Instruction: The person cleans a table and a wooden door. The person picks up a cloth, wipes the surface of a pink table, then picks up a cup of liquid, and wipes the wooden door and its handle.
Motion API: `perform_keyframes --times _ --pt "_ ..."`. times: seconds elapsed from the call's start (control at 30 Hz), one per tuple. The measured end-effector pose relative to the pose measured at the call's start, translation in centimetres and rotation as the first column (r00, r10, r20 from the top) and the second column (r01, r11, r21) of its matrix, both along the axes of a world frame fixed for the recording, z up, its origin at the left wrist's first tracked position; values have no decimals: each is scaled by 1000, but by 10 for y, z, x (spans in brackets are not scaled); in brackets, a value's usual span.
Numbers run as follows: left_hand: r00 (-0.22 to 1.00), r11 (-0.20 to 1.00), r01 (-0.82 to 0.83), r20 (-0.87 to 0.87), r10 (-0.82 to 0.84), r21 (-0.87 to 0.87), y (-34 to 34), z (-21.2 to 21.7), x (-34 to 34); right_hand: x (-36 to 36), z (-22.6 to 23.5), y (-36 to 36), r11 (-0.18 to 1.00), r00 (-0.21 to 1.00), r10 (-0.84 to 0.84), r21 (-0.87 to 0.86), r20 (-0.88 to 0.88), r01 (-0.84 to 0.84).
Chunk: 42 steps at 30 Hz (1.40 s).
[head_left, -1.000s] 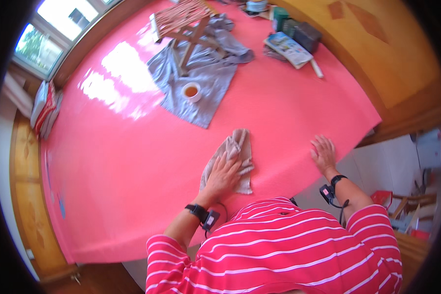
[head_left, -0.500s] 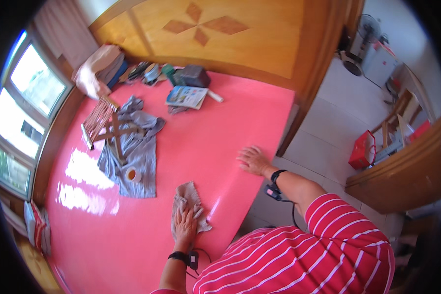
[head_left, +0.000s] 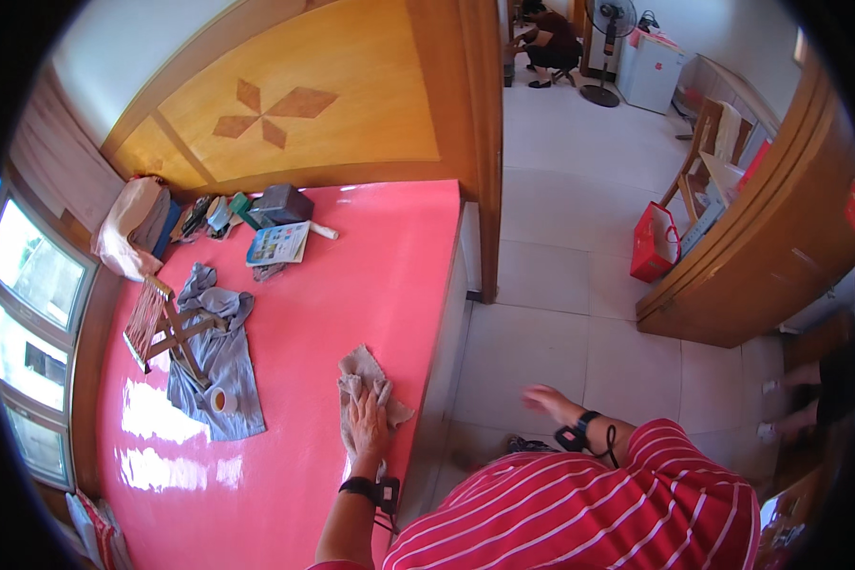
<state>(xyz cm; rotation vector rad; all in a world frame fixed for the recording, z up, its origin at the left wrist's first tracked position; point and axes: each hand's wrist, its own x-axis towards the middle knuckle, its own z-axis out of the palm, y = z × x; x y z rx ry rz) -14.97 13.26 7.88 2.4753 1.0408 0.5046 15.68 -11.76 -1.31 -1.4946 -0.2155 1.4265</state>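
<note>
1. A crumpled beige cloth rag [head_left: 366,389] lies flat on the glossy pink table surface [head_left: 351,275], near its right edge.
2. It is bunched into soft folds, with one corner pointing away from the person and another toward the table edge.
3. Its near part is covered by the left hand [head_left: 367,427], which presses on it.

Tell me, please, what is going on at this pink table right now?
A person in a red striped shirt presses the left hand flat on a crumpled beige cloth near the edge of the pink table. The right hand hangs off the table, above the tiled floor, holding nothing. Farther along lie a grey garment, a small wooden frame and a booklet.
</note>
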Motion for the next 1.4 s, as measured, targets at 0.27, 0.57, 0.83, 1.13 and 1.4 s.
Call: perform_keyframes --times 0.27,0.57,0.83,1.13,1.4 --pt "958 958 -154 -199 204 240 6 -16 36 40 -132 -263 805 195 593 -578 781 -134" --pt "929 966 -145 -307 207 213 -11 5 58 -88 -134 -313 913 454 404 -321 795 -250" --pt "840 965 35 -531 113 260 -48 60 70 -190 -85 -328 668 776 -630 -488 29 561" --pt "879 915 110 -467 93 388 11 -22 32 -315 -110 -385 879 697 -402 36 593 476" --pt "784 904 267 -621 -2 334 -64 15 3 -352 -73 -385 598 705 -695 -431 140 676"
